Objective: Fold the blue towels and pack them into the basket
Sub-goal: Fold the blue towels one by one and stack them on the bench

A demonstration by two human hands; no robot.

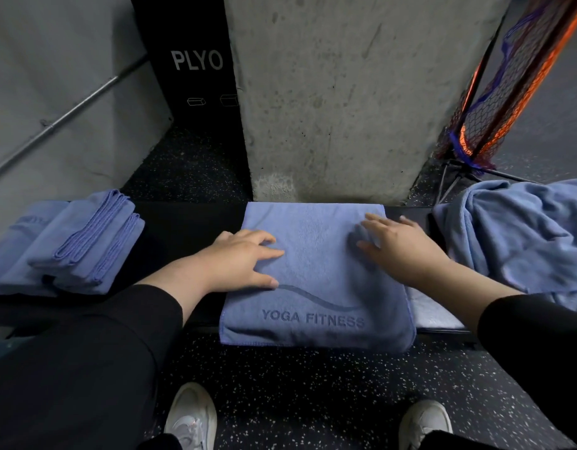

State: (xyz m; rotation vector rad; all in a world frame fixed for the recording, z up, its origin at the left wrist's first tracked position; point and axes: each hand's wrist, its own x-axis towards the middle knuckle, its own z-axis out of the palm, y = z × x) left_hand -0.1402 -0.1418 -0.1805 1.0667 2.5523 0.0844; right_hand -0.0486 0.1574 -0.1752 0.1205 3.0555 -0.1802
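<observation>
**Both hands flat on a half-folded towel**

A loose towel heap point(521, 235) fills the right edge of the black counter point(183, 222). Centre frame, the folded towel point(316, 280) lies under both hands: left hand point(245, 261) and right hand point(397, 248), fingers spread wide, pressing. Folded stack point(86, 241) at left.

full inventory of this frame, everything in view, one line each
Half-folded blue terry towel marked YOGA FITNESS: 1, blue, centre of bench.
Folded blue towels: a stack, exact count unclear, blue, bench left.
Crumpled blue towels: a heap, blue, bench right.
Black padded bench: 1, black, under the towels.
Grey concrete pillar: 1, grey, behind bench.
Black PLYO box: 1, black, back left.
Orange mesh net: 1, orange, back right.
White sneakers: 2, white, on the floor.
Left hand: flat on centre towel.
Right hand: flat on centre towel.
</observation>
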